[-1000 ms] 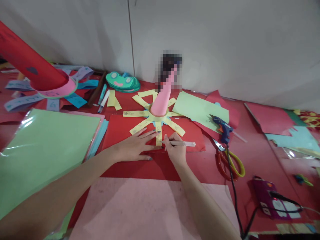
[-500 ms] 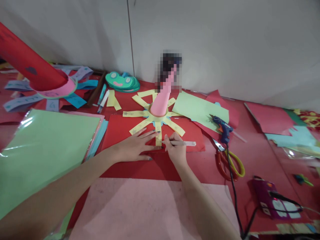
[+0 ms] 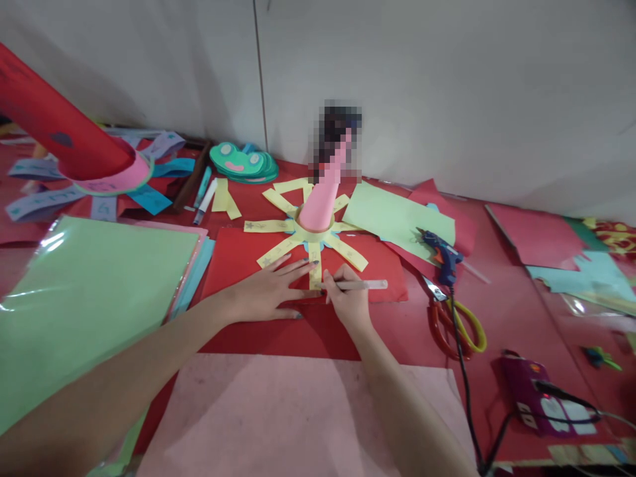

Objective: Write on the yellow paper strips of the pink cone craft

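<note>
A pink paper cone [image 3: 320,202] stands upright in a ring with yellow paper strips [image 3: 268,226] spread around it like rays, some bearing marks. My left hand [image 3: 271,289] lies flat with fingers spread over the red sheet [image 3: 382,271], its fingertips on the front strip. In my right hand [image 3: 348,297] is a pale pen [image 3: 362,285], pinched between the fingers, its tip at the lower end of that same front strip.
To the right are a blue glue gun [image 3: 450,258], scissors [image 3: 472,324] and a purple box with a cable [image 3: 527,391]. Green sheets [image 3: 109,298] and a red paper tube [image 3: 64,126] are at left. Frog cutouts [image 3: 243,162] lie at the back.
My right hand and the pen have shifted slightly to the left along the lower end of the front strip. My left hand has stayed in place.
</note>
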`<state>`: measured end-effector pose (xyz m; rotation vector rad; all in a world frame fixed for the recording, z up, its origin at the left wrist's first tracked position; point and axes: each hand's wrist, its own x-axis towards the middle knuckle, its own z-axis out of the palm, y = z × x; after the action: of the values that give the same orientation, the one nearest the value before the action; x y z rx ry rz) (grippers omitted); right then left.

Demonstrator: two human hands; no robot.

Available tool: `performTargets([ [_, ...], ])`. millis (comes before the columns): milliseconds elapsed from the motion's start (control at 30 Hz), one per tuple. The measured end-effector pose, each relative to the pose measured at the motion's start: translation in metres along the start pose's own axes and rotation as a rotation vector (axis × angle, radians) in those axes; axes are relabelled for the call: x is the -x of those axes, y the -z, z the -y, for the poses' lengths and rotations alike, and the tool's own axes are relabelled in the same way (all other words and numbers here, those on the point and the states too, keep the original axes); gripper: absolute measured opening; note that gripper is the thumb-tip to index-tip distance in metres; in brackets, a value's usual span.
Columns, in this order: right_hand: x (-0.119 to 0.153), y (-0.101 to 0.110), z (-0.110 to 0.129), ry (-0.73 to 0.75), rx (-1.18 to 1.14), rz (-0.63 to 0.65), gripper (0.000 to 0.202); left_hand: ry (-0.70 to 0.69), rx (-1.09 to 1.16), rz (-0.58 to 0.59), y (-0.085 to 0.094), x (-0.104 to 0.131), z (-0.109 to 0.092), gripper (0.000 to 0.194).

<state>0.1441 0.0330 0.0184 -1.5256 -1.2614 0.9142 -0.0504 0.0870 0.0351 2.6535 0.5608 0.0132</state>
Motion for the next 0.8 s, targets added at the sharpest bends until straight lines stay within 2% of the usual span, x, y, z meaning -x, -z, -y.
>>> performTargets([
  [167, 0.0006, 0.0009, 0.0010, 0.009, 0.009, 0.036, 0.036, -0.005, 0.016, -0.033, -0.0014, 0.0008, 0.0005, 0.052],
  [400, 0.0007, 0.0009, 0.0026, -0.008, -0.002, 0.052, 0.037, -0.005, 0.001, -0.019, -0.0023, 0.0006, 0.0015, 0.052],
  [800, 0.0014, -0.0007, 0.0001, -0.025, -0.010, 0.002, 0.038, -0.004, -0.010, -0.014, -0.0012, 0.0011, 0.0008, 0.050],
])
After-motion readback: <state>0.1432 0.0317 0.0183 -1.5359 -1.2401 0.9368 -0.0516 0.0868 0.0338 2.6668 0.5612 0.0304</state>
